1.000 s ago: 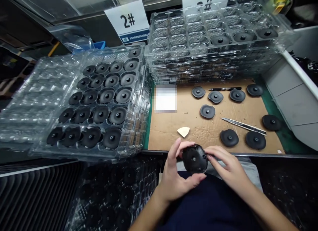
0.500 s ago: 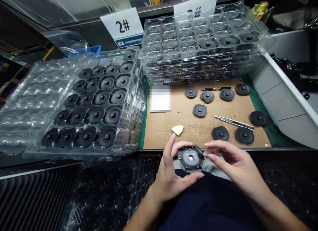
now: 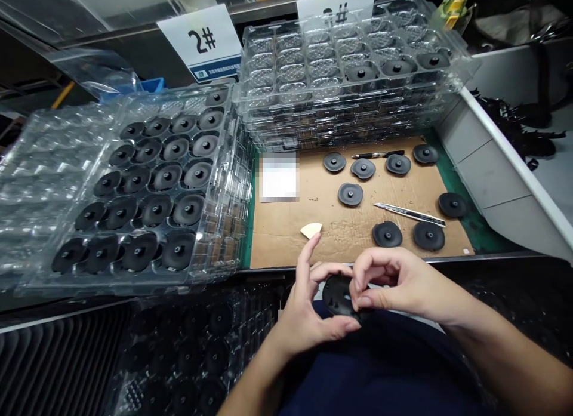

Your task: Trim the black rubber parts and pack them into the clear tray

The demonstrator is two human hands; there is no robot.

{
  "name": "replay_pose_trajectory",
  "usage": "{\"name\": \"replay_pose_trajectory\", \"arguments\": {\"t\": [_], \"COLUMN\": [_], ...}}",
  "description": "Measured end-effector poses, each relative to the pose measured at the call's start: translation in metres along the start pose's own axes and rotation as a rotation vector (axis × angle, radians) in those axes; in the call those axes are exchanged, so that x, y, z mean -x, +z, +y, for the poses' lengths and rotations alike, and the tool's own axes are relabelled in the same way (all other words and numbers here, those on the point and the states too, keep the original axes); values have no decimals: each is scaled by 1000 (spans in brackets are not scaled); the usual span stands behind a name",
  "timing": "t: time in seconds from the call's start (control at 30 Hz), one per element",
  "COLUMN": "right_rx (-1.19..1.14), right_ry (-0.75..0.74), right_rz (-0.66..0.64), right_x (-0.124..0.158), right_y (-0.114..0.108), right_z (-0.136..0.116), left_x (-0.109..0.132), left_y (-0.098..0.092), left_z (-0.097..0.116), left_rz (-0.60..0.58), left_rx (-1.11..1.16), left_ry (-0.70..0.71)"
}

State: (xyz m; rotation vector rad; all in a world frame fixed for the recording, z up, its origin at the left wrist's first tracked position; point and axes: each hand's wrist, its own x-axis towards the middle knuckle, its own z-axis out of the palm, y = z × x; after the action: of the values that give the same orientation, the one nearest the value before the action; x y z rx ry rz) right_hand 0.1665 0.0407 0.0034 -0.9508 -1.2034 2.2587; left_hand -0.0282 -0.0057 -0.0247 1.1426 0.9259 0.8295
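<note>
Beside the bench (image 3: pixel 486 244), by the half-curled left hand (image 3: pixel 307 320), a black disc (image 3: pixel 333 298) is gripped at its rim; the right hand (image 3: pixel 396 287) is bunched over it, any hold hidden. Under uneven pressure, it could be dropped.

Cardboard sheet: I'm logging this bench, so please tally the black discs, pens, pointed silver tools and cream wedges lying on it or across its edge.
Black discs: 8
Pen: 1
Pointed silver tool: 1
Cream wedge: 1
Total: 11
</note>
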Motion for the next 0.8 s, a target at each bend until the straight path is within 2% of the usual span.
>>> {"name": "replay_pose_trajectory", "arguments": {"t": [0.1,0.23,0.37,0.5,0.57,0.63,0.73,0.8], "right_rx": [-42,48,256,591,730,788,728,674], "right_ry": [-2,-86,-230,-329,-385,-362,-175,-4], "right_rz": [90,313,449,513,536,626,878,1095], "right_x": [6,22,48,69,74,80,111,155], "right_y": [1,-1,-6,-4,-4,-11,-39,-67], "right_z": [5,20,36,43,48,59,88,115], "left_x": [-3,-7,-13,-23,-29,-35,-42,-46], "left_y": [1,2,8,22,32,45,64,75], "left_z": [-4,-10,-10,-11,-16,-22,-31,-34], "left_rz": [21,35,44,34,-44,-204,-486,-571], "left_rx": [-62,-163,-183,-148,-146,-157,-214,-267], "left_ry": [73,141,102,-13,-81,-169,-257,-250]}}
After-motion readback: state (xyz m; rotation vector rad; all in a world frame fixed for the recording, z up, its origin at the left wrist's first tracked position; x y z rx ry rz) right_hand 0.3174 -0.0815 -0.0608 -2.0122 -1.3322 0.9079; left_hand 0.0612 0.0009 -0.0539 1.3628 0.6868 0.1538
